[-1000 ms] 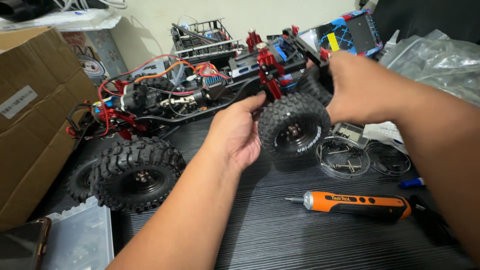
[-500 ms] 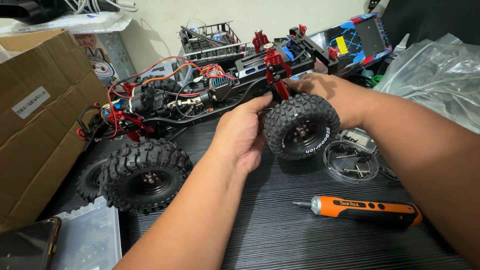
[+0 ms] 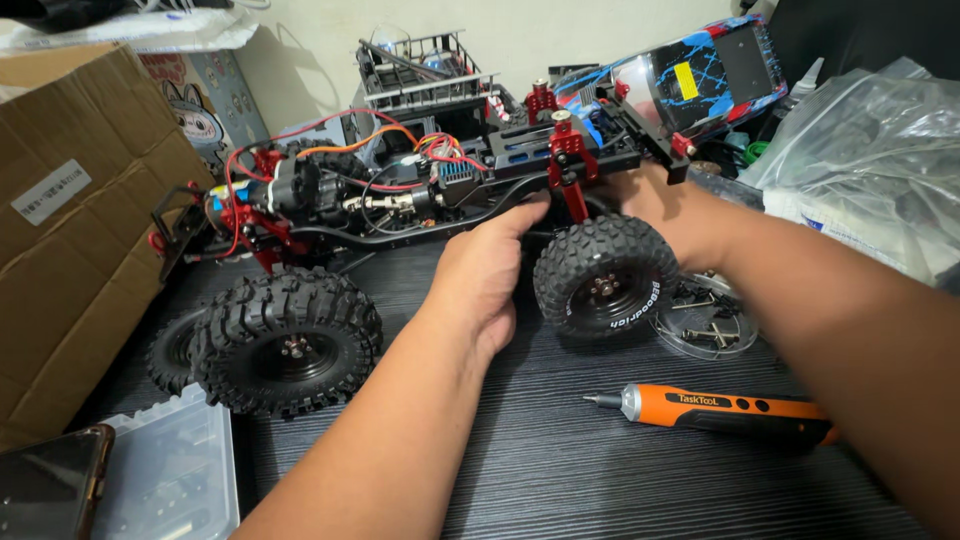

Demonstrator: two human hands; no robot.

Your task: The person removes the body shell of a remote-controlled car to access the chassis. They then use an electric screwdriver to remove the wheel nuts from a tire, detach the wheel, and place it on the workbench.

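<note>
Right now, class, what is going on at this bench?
A person is working on a radio-controlled truck chassis on a dark table. The left hand grips the frame beside the knobby wheel; the right hand reaches behind that wheel. An orange electric screwdriver lies unused in front, beside a clear dish of screws.

A bare model-car chassis point(image 3: 420, 190), black with red metal parts and loose coloured wires, stands upright on knobbly black tyres. Its front wheel point(image 3: 605, 285) sits right of the larger rear wheel point(image 3: 290, 340).
</note>
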